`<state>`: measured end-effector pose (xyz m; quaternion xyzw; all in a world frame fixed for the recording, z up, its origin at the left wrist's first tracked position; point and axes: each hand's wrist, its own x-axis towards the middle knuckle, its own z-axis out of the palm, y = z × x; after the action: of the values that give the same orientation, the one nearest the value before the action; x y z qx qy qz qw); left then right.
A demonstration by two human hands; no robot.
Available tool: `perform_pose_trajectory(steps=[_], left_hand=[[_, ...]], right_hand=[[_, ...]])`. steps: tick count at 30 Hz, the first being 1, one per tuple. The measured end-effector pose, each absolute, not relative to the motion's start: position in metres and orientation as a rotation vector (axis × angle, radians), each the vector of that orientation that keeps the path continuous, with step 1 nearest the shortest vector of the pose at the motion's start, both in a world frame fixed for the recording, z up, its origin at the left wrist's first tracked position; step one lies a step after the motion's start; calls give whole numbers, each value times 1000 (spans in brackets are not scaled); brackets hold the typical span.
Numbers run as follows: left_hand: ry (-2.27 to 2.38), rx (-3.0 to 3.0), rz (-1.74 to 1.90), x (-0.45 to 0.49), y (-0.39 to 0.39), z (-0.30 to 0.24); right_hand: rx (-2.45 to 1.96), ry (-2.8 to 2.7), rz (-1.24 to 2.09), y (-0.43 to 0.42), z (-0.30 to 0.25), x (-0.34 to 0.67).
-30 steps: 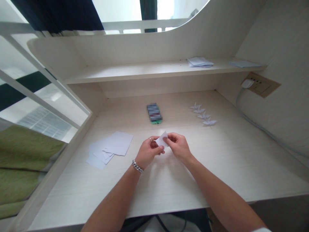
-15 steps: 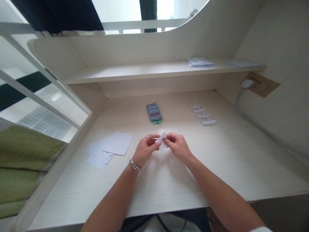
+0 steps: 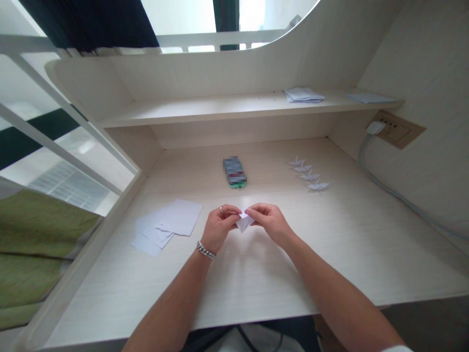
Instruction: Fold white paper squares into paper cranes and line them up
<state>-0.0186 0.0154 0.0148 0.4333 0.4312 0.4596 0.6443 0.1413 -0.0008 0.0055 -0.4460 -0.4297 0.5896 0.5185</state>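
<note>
A small folded white paper (image 3: 244,223) is pinched between my two hands above the desk, its point facing down toward me. My left hand (image 3: 222,224), with a ring and a chain bracelet, grips its left side between thumb and fingers. On the right side, my right hand (image 3: 269,220) holds the paper in a pinch; part of the paper is hidden behind the fingertips. Several folded paper cranes (image 3: 309,175) stand in a row at the back right. Loose white paper sheets (image 3: 179,217) lie overlapping to the left of my left hand.
A phone-like object (image 3: 235,172), blurred out, lies beyond my hands. Folded papers (image 3: 303,94) rest on the shelf (image 3: 205,108) above the desk. On the right wall, a socket panel (image 3: 399,128) has a white plug with a grey cable (image 3: 395,193) running down.
The folded paper has turned in my fingers, so its point now faces down and a wider triangular face shows. My right fingers have shifted to its upper edge.
</note>
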Motion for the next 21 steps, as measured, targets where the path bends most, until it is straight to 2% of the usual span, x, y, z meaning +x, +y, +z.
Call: perform_pose_trajectory(steps=[14, 21], left_hand=[[1028, 1146, 1113, -17, 15, 9], [1126, 1308, 921, -13, 13, 7]], right_hand=[[-1065, -1093, 1223, 4, -9, 139], [-1097, -1008, 1023, 4, -9, 139]])
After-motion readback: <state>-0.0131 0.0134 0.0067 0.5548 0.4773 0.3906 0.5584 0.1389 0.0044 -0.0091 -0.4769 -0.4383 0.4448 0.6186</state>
